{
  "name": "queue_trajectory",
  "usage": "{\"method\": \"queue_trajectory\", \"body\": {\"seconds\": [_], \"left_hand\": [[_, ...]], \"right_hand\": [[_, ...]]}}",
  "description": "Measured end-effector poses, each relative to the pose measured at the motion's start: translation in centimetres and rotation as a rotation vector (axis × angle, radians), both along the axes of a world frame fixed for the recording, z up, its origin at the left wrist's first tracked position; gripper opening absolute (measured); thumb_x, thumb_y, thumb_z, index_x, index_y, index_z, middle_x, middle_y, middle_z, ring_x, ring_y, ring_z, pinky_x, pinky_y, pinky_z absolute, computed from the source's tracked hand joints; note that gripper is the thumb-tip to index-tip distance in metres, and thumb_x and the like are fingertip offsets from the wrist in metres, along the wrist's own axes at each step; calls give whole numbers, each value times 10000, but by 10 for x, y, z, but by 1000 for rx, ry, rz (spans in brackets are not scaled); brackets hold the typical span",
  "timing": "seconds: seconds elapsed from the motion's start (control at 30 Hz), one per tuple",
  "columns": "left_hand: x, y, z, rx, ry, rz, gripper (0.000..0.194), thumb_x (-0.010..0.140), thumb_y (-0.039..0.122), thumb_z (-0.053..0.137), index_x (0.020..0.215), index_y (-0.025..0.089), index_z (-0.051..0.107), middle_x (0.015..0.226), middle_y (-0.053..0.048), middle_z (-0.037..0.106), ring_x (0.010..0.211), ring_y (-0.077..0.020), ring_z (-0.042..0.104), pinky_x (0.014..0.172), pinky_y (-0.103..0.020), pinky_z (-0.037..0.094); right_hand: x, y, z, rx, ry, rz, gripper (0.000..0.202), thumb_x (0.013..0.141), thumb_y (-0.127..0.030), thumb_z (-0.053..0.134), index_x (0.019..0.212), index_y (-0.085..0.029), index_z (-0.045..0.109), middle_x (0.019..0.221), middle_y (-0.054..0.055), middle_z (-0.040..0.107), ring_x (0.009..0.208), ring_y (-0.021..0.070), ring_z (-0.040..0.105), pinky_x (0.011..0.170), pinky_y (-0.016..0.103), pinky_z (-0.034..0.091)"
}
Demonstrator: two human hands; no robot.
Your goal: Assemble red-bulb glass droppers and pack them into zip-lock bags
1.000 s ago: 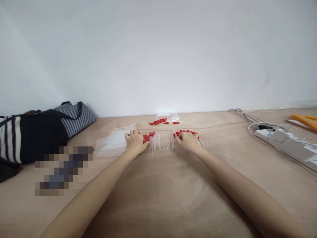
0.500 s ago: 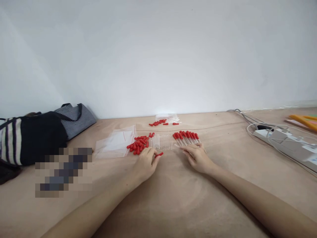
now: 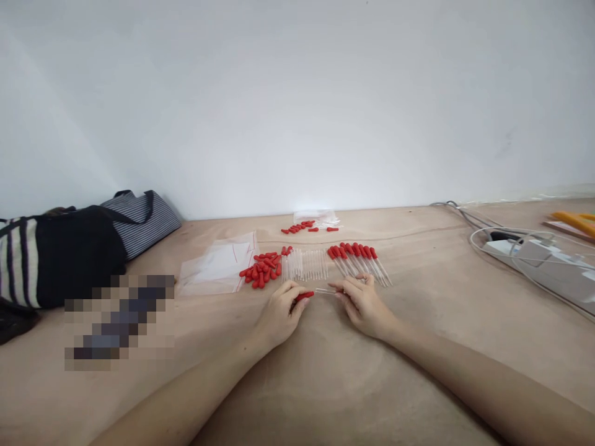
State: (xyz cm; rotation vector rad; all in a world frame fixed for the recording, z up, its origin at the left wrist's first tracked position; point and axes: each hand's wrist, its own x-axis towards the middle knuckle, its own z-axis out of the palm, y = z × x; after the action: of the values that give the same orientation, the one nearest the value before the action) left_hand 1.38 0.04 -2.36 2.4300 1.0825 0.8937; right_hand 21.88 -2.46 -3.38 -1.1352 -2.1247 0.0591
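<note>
From the head camera: the left hand (image 3: 279,316) pinches a red bulb (image 3: 304,296) and the right hand (image 3: 367,305) pinches a clear glass tube (image 3: 325,290), tips nearly meeting low over the table (image 3: 325,384). This looks like fitting bulb onto tube, which calls for lining the ends up straight. Loose bulbs (image 3: 261,272), bare tubes (image 3: 305,265) and finished droppers (image 3: 360,259) lie just beyond; the near table is open.
</note>
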Motion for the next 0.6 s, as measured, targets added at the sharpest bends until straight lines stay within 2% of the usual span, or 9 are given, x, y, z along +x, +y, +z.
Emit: {"method": "queue_trajectory", "body": {"seconds": [0.2, 0.4, 0.6], "left_hand": [[0, -1, 1, 7, -18, 3, 142, 830, 200, 451, 902, 186, 573, 857, -28, 566, 782, -144, 543, 713, -270, 439], [3, -3, 2, -45, -54, -5, 143, 845, 232, 427, 881, 183, 556, 809, -9, 612, 734, -137, 558, 665, -254, 427], [3, -2, 0, -56, -65, -11, 145, 830, 229, 442, 849, 173, 574, 774, -8, 620, 690, -132, 563, 632, -242, 425]], "right_hand": [[-4, -3, 2, -40, -9, 50, 250, 827, -104, 368, 988, -205, 529, 834, 26, 593, 772, 134, 527, 826, 360, 242], [-9, -5, 4, -96, 63, 69, 205, 835, -150, 395, 951, -198, 556, 785, 20, 591, 709, 123, 513, 769, 330, 276], [-9, -6, 3, -65, 38, 66, 217, 835, -153, 398, 948, -192, 579, 770, 19, 597, 686, 119, 499, 738, 321, 265]]}}
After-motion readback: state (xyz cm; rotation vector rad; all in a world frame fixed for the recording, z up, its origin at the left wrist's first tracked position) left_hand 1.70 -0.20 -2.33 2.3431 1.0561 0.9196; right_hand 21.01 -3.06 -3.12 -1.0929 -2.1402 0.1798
